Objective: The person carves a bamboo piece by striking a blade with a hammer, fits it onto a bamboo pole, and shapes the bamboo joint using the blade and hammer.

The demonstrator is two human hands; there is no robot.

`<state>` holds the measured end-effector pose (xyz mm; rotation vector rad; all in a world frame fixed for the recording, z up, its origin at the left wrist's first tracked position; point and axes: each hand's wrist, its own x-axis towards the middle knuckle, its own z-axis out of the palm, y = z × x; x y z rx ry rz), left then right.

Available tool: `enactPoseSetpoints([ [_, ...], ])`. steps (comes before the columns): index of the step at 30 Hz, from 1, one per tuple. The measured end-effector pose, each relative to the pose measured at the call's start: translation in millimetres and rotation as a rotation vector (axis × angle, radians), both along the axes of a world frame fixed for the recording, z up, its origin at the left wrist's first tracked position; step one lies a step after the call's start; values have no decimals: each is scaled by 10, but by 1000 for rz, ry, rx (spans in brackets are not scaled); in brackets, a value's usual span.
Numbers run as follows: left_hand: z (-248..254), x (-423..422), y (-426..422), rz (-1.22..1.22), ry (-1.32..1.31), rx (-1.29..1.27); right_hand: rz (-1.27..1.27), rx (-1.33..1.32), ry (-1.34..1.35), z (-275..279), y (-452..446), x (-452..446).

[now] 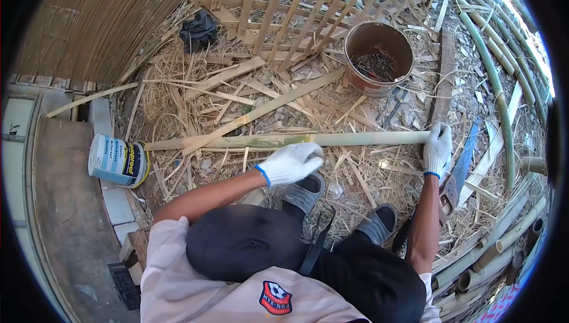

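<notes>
A long pale split bamboo strip (373,138) lies crosswise in front of me, with a greenish patch near its middle. My right hand (437,148), in a white work glove with a blue cuff, is closed around the strip's right end. In a matching glove, my left hand (293,162) is just on the near side of the strip's middle. Its fingers are loosely curved, with a gap between thumb and fingers and nothing seen in them. A second bamboo strip (267,111) slants away from the first one's left part.
A blue-handled saw (465,157) lies right of my right hand. A brown bucket of nails (379,56) stands beyond the strip, a paint bucket (118,160) on its side at left. Shavings cover the ground; bamboo poles (498,98) lie at right, a wooden lattice (284,9) behind.
</notes>
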<state>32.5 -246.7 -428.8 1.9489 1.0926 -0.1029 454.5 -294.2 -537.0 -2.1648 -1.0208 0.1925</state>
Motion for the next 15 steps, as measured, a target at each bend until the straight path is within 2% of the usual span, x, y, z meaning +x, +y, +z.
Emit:
enactPoseSetpoints([
  [2,11,328,61,-95,-52,2,-142,18,248,247,-218,-165],
  [3,-38,476,107,-230,-60,92,-142,16,246,145,-332,-149],
  [4,-83,623,163,-366,-68,183,-176,137,419,-6,-432,-128],
  [6,-197,976,282,-438,-48,268,-245,408,837,-64,-626,-153],
  [9,-593,1550,432,-540,-97,331,-312,578,911,204,-813,-350],
  [11,-714,1866,453,-471,-30,409,-431,607,1006,319,-907,-395],
  [12,-884,1948,438,-458,-80,449,-447,593,1017,349,-945,-403],
  [15,-1020,2111,421,-465,-86,417,-436,586,1060,196,-1038,-320],
])
